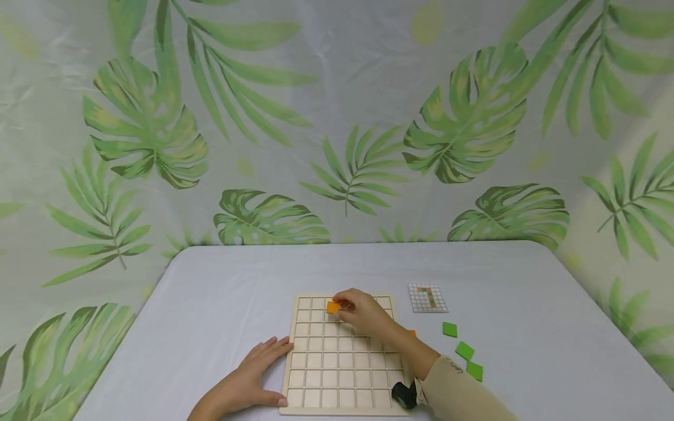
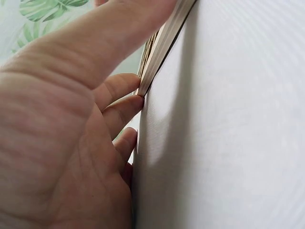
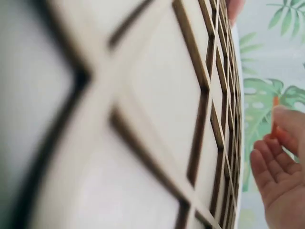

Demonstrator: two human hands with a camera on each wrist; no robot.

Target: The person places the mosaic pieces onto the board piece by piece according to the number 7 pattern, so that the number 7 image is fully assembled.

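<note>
A thin square orange tile (image 1: 333, 307) is pinched between the thumb and fingers of my right hand (image 1: 363, 313), over the far rows of a pale wooden grid board (image 1: 329, 361). In the right wrist view the same orange tile (image 3: 275, 114) appears edge-on at the fingertips, apart from the board's surface. My left hand (image 1: 251, 374) lies at the board's left edge with fingers spread. Its fingertips (image 2: 127, 109) touch the board's side in the left wrist view. Part of the board is hidden under my right hand and forearm.
A small card (image 1: 427, 298) with a coloured grid pattern lies right of the board. Three green tiles (image 1: 450, 329) are scattered below it. Another orange tile (image 1: 412, 332) peeks out behind my right forearm. A leaf-printed curtain (image 1: 347, 175) hangs behind the white table (image 1: 226, 292).
</note>
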